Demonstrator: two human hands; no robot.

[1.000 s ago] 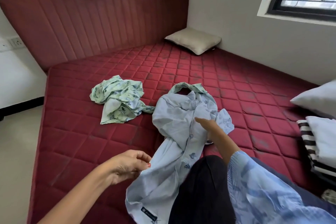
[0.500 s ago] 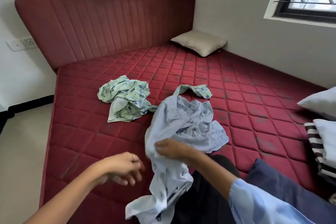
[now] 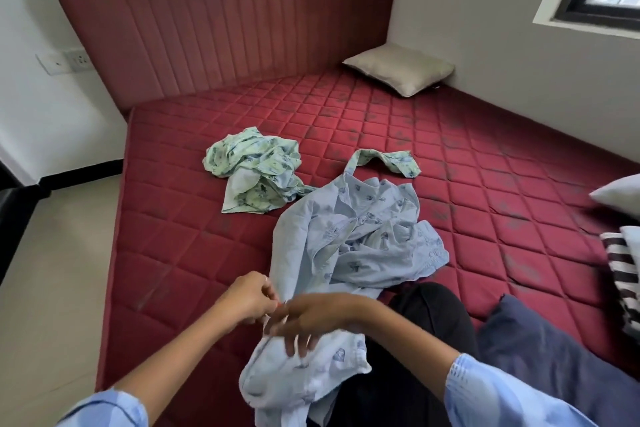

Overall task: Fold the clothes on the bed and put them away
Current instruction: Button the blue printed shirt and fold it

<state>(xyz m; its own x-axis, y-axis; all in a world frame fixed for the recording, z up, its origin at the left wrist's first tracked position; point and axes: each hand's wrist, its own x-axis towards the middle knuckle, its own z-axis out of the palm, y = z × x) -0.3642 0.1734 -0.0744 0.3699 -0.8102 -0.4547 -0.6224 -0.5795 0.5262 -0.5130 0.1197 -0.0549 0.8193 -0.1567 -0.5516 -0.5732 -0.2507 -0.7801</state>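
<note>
1. Crumpled light-blue printed cotton shirt (image 3: pixel 349 246) lies on the quilted dark-red mattress (image 3: pixel 194 204), collar end toward the headboard; near end trails over the person's dark trouser leg (image 3: pixel 426 315).
2. Left hand (image 3: pixel 247 295): fingers curled, pinching the shirt's left edge. Fingertip contact is blurred, so the exact grip is hard to read.
3. Right hand (image 3: pixel 308 317): laid across the bunched near end of the shirt, fingers spread downward into the cloth. Motion blur; can't tell whether it grips or just rests.
4. Hands are just beside each other, nearly touching.
5. Shirt's lower hem is cut off by the bottom frame edge.
6. Crumpled pale-green patterned garment (image 3: pixel 256 173) sits on the mattress beyond the shirt; a strip of it (image 3: pixel 384 159) loops behind the shirt collar, and the join is hidden.
7. Beige square cushion (image 3: pixel 398 68) in the far corner by the padded dark-red headboard (image 3: pixel 225 31).
8. Right edge: white pillow (image 3: pixel 620 191) and black-and-white striped cloth (image 3: pixel 620 274), both cut off. Navy fabric (image 3: pixel 540 347) beside the leg, identity unclear.
</note>
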